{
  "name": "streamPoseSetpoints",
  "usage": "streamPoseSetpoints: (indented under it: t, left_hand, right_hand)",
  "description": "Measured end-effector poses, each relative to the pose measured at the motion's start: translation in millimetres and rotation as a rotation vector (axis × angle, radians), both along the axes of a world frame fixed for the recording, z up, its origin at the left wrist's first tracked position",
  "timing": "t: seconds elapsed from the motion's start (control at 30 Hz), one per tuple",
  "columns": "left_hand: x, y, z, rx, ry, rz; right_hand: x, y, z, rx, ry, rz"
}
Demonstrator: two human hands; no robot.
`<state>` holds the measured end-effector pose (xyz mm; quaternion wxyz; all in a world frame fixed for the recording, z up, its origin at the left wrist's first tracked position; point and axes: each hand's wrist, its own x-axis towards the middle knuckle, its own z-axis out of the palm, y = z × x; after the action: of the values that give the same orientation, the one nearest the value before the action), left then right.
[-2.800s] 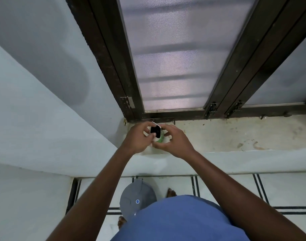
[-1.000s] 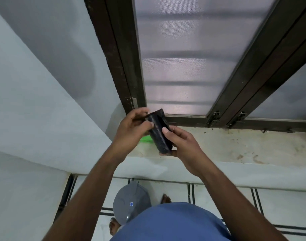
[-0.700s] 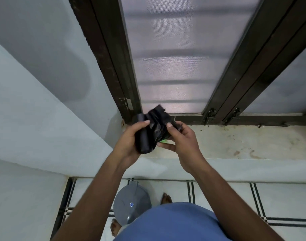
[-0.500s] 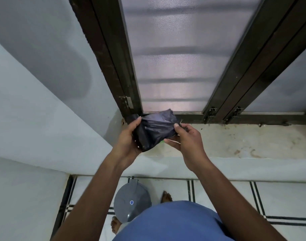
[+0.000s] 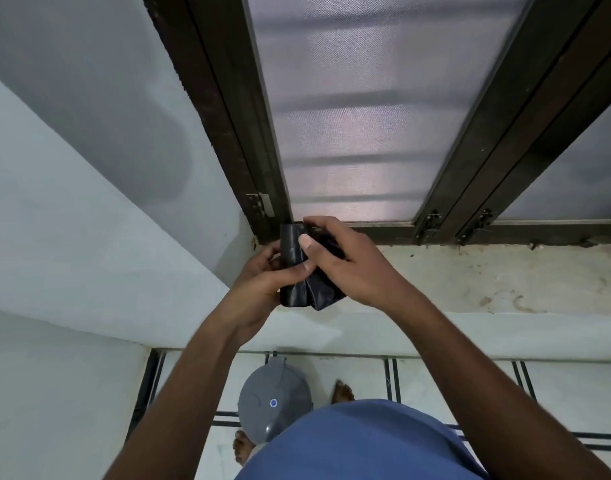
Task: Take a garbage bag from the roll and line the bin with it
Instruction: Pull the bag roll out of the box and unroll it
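Nearest the camera is a blue shirt (image 5: 359, 445) at the bottom edge, with two bare feet on the tiled floor (image 5: 435, 386) beyond it. Between the feet stands the grey bin (image 5: 274, 401), its lid shut, just left of the shirt's hem and directly under the hands.

Both forearms reach up and forward from the lower corners and meet over the near edge of the sill (image 5: 470, 282). The left hand (image 5: 259, 282) sits lower, palm turned toward the right, its fingers curled round the black roll (image 5: 292, 258) from the left; the thumb lies across the roll's front. The roll stands nearly upright in that grip, its top end poking above the fingers. The right hand (image 5: 352, 265) comes over from the right, wrist bent down, knuckles toward the camera. Its thumb (image 5: 306, 251) presses flat on the roll's front face, while the other fingers arch over the top and close on the loose, crumpled bag (image 5: 323, 294) that hangs from the roll's right side. The bag's lower corner droops below both hands, and the two hands touch each other around the plastic.

Behind the hands the stained sill runs to the right. Past it rises a dark window frame (image 5: 228, 133) with frosted panes (image 5: 359, 116), and a pale wall (image 5: 72, 202) to the left.
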<state>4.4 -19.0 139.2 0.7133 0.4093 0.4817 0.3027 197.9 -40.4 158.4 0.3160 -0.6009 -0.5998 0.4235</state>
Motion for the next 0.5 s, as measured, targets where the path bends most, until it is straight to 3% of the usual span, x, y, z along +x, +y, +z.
streamPoseSetpoints:
  t: [0.23, 0.37, 0.5]
  left_hand:
    - [-7.6, -3.1, 9.6, -0.054, -0.078, 0.019]
    - [-9.1, -3.9, 21.1, -0.138, -0.158, 0.078]
    - [-17.6, 1.8, 18.7, -0.123, -0.118, 0.093]
  right_hand:
    - [17.9, 6.0, 10.0, -0.035, 0.18, -0.097]
    - [31.3, 6.6, 9.2, -0.07, 0.118, -0.128]
    - [48.9, 7.3, 8.2, -0.088, -0.078, -0.174]
